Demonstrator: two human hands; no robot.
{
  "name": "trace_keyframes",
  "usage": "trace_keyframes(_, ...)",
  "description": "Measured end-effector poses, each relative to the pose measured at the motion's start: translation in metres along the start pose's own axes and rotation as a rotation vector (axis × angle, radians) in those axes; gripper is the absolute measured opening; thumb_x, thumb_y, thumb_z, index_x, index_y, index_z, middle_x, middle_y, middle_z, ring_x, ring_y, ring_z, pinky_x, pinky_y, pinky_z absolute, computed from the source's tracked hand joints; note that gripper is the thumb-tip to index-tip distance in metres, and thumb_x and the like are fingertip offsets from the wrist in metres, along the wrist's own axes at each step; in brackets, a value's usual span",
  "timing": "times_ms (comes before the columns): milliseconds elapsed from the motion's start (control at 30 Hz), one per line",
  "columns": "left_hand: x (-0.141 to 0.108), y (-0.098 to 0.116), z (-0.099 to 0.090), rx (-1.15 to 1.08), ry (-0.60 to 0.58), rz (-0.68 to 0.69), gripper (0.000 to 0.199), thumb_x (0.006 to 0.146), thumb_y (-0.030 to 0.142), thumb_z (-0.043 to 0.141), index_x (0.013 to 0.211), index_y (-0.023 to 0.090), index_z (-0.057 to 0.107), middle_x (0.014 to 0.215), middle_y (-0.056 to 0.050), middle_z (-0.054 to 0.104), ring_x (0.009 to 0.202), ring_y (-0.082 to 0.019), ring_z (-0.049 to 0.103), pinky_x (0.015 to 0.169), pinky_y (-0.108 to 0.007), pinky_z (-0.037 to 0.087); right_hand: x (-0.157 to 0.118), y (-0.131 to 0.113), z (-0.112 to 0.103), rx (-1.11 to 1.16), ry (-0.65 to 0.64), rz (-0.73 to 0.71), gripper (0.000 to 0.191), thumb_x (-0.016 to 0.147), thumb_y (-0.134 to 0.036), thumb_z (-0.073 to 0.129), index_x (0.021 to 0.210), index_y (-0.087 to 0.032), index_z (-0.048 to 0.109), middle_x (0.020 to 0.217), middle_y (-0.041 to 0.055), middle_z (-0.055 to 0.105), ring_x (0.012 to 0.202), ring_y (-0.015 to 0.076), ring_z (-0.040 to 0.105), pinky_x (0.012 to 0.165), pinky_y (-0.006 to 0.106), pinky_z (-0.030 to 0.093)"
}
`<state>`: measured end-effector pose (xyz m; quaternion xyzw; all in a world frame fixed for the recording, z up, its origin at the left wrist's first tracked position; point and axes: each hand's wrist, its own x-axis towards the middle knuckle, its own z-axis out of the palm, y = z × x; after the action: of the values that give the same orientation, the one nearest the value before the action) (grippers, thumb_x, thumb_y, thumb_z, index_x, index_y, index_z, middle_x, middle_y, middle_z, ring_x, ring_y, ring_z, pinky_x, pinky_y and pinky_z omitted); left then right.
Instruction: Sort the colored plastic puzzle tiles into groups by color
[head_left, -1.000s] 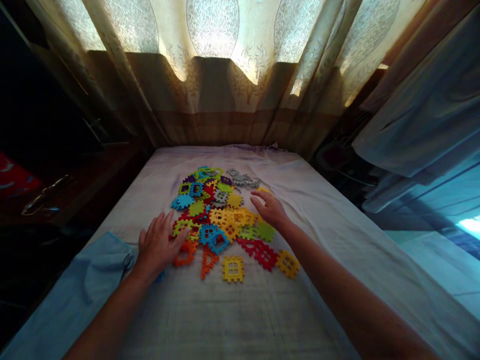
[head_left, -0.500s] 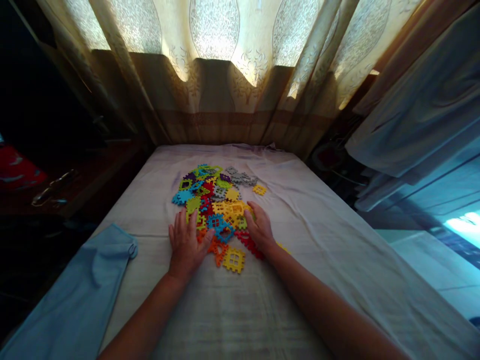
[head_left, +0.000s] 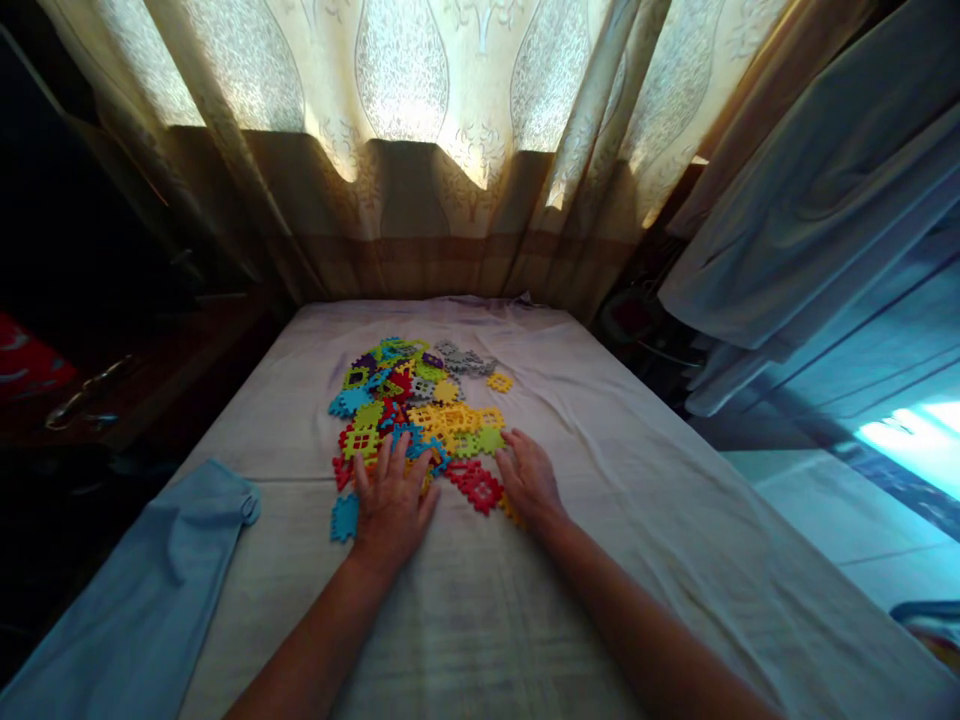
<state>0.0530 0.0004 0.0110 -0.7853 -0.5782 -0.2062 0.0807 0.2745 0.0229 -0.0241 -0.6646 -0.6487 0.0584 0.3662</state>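
A pile of colourful interlocking plastic tiles (head_left: 427,392) lies on the pale sheet. My left hand (head_left: 391,500) is flat with fingers spread over its near part, partly hiding orange and blue tiles. Left of that palm is a blue tile (head_left: 344,518); a lime green window tile (head_left: 361,442) sits just beyond the fingertips. At the pile's right side rests my right hand (head_left: 532,478), fingers stretched and loosely apart, holding nothing that I can see. Its fingertips are beside a light green tile (head_left: 491,440) and a red tile (head_left: 481,489). Yellow tiles (head_left: 448,420) are bunched between the hands.
Grey tiles (head_left: 465,360) and a lone yellow tile (head_left: 499,382) lie at the back right. Light blue cloth (head_left: 150,570) drapes over the bed's left edge. Behind hangs a patterned curtain (head_left: 420,220); pale fabric (head_left: 780,200) hangs on the right.
My left hand has pushed onto the near tiles and covers the orange ones. My right hand has drawn back slightly from the yellow tiles. The view has tilted and shifted a little.
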Motion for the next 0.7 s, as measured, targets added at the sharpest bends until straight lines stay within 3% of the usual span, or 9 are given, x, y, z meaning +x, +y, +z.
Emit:
trace_keyframes(167, -0.009, -0.012, 0.005, 0.026, 0.073, -0.053, 0.044, 0.089, 0.044, 0.053, 0.125, 0.021, 0.065, 0.151, -0.018, 0.045, 0.139, -0.038, 0.040, 0.115, -0.069, 0.014, 0.027, -0.056, 0.028, 0.039, -0.094, 0.033, 0.039, 0.094, -0.034, 0.047, 0.125, -0.017, 0.064, 0.136, 0.0162, 0.059, 0.129, 0.0261, 0.051, 0.112, 0.049, 0.034)
trace_keyframes(333, -0.019, -0.021, 0.009, -0.010, 0.118, -0.124, 0.046, 0.091, 0.045, 0.050, 0.127, 0.019, 0.063, 0.144, -0.018, 0.052, 0.133, -0.038, 0.047, 0.112, -0.068, 0.024, 0.038, -0.088, 0.024, -0.045, -0.284, -0.113, 0.029, 0.095, -0.041, 0.050, 0.116, -0.031, 0.067, 0.137, 0.0059, 0.060, 0.129, 0.0262, 0.050, 0.113, 0.069, 0.008)
trace_keyframes(433, -0.018, -0.025, 0.012, -0.040, 0.158, -0.121, 0.049, 0.091, 0.045, 0.050, 0.129, 0.016, 0.061, 0.141, -0.019, 0.055, 0.133, -0.039, 0.046, 0.109, -0.064, 0.034, 0.050, -0.098, 0.024, -0.077, -0.364, -0.238, 0.029, 0.095, -0.043, 0.051, 0.118, -0.033, 0.065, 0.135, 0.0041, 0.062, 0.126, 0.0247, 0.051, 0.114, 0.068, 0.001)
trace_keyframes(600, -0.016, -0.030, 0.015, -0.085, 0.216, -0.092, 0.049, 0.091, 0.046, 0.050, 0.127, 0.014, 0.059, 0.139, -0.020, 0.054, 0.124, -0.033, 0.056, 0.105, -0.051, 0.046, 0.093, -0.116, 0.044, -0.126, -0.521, -0.423, 0.030, 0.098, -0.043, 0.046, 0.121, -0.036, 0.064, 0.131, -0.0012, 0.066, 0.121, 0.0235, 0.055, 0.116, 0.062, 0.009)
trace_keyframes(700, -0.017, -0.031, 0.013, -0.114, 0.220, -0.057, 0.046, 0.093, 0.043, 0.049, 0.128, 0.015, 0.058, 0.140, -0.019, 0.054, 0.124, -0.031, 0.056, 0.104, -0.048, 0.049, 0.116, -0.124, 0.056, -0.173, -0.554, -0.390, 0.033, 0.096, -0.047, 0.046, 0.123, -0.038, 0.064, 0.133, 0.0000, 0.064, 0.123, 0.0265, 0.054, 0.114, 0.062, 0.016)
